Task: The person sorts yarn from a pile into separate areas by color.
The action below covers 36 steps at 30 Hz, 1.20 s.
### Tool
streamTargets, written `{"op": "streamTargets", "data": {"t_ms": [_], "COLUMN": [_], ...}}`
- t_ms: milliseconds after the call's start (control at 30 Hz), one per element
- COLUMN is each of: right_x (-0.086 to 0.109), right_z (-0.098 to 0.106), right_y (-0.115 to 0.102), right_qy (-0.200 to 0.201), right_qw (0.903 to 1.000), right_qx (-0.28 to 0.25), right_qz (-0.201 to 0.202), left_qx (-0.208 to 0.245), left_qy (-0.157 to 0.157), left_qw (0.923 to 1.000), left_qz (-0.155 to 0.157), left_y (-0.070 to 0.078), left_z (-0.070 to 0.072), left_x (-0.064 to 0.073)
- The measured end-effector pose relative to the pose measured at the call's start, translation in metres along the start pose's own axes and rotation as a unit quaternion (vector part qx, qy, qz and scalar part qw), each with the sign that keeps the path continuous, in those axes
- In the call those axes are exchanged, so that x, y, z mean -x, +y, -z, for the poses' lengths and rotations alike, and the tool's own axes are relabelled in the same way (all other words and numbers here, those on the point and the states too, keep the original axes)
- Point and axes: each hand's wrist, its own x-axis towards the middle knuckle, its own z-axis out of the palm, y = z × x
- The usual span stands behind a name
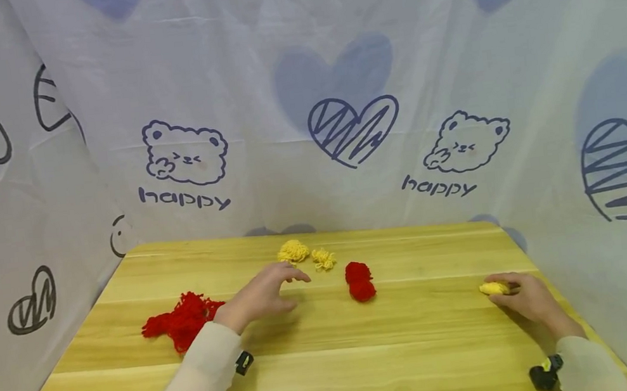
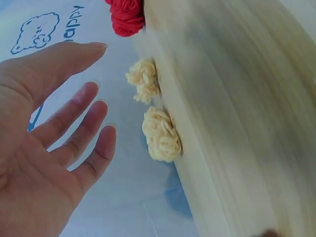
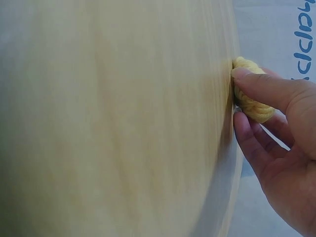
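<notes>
At the table's right side my right hand pinches a small yellow ball of yarn between thumb and fingers, close over the wood; the right wrist view shows the yarn wound in neat strands. My left hand hovers over the left middle with fingers spread and nothing in its grasp. Beyond its fingertips lie a looped yellow yarn bundle and a smaller loose yellow tuft. To its right rests a red yarn bundle made of two rounded lobes. A tangled red yarn heap lies beside the left wrist, partly covered by the arm.
The pale wooden table ends at a white curtain printed with hearts and bears, which also hangs along both sides. Each wrist wears a small black camera. The right hand is near the table's right edge.
</notes>
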Motion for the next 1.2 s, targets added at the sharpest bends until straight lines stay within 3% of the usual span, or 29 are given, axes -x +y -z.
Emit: {"op": "streamTargets", "data": {"t_ms": [367,833,1200], "right_x": [0.002,0.0,0.0], "right_z": [0.0,0.0,-0.002], "right_y": [0.0,0.0,0.002], "right_qy": [-0.004,0.008,0.01], "right_qw": [1.0,1.0,0.9999], "right_qx": [-0.001,0.0,-0.003], "right_qz": [-0.006,0.0,0.002], "left_qx": [0.032,0.036,0.043], "left_qy": [-0.024,-0.007,-0.016], "left_qw": [0.9991,0.9991,0.9988], "left_qz": [0.014,0.022,0.019], "left_y": [0.01,0.015,0.02], "left_z": [-0.016,-0.031,-0.035], "left_x": [-0.01,-0.022,-0.028]}}
